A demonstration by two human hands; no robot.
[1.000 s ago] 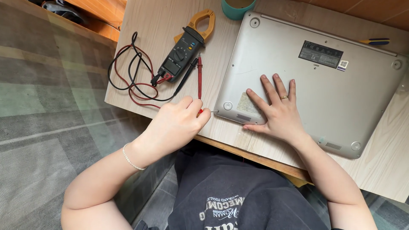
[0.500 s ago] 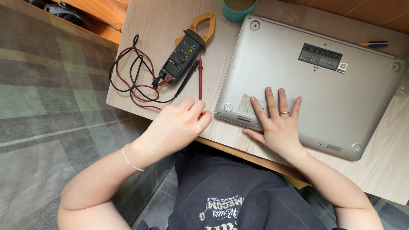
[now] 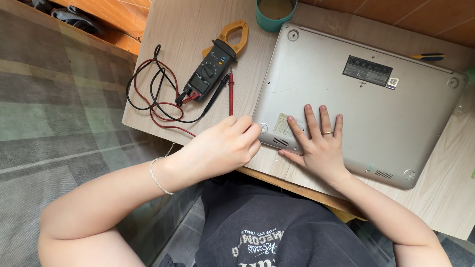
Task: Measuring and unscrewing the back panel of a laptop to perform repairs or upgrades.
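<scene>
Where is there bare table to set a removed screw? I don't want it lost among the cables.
Bare wood lies above the leads, left of the teal cup, and along the table edge right of the laptop. It is crowded around the clamp meter, its coiled leads, and the left hand.

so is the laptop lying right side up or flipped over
Flipped over. The laptop lies shut with its underside up: rubber feet, vent slots and a label sticker show. The right hand rests flat on it.

Bare-armed, the person wears a dark printed T-shirt (image 3: 277,232), a thin bracelet (image 3: 156,174) and a gold ring (image 3: 327,133).
</scene>
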